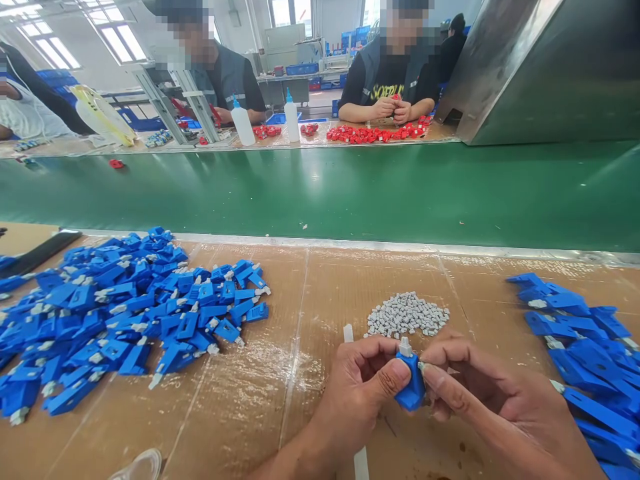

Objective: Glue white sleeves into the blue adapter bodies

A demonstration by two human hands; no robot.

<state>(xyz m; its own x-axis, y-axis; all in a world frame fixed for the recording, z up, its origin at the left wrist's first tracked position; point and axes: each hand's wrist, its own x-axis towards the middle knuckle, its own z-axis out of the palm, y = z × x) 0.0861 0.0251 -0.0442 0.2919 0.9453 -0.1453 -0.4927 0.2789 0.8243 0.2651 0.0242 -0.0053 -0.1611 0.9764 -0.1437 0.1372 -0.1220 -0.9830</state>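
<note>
Between the thumb and fingers of my left hand [357,387] is a blue plastic housing [411,387], its light grey tip pointing up and away from me. My right hand [480,393] pinches a small pale grey piece [421,367] against the housing's right side; the fingertips hide most of that piece. Just beyond both hands lies a heap of small grey pieces [407,313]. A large pile of blue housings with grey tips [150,300] spreads over the left of the table, and more blue housings [595,360] lie to the right of my right hand.
A green conveyor belt [315,193] runs across beyond the cardboard-covered table [260,400]. Across it, two people sit near red parts [375,133] and white bottles [243,123]. A metal housing [540,73] stands at the upper right. A clear plastic cup [143,465] is at the front edge.
</note>
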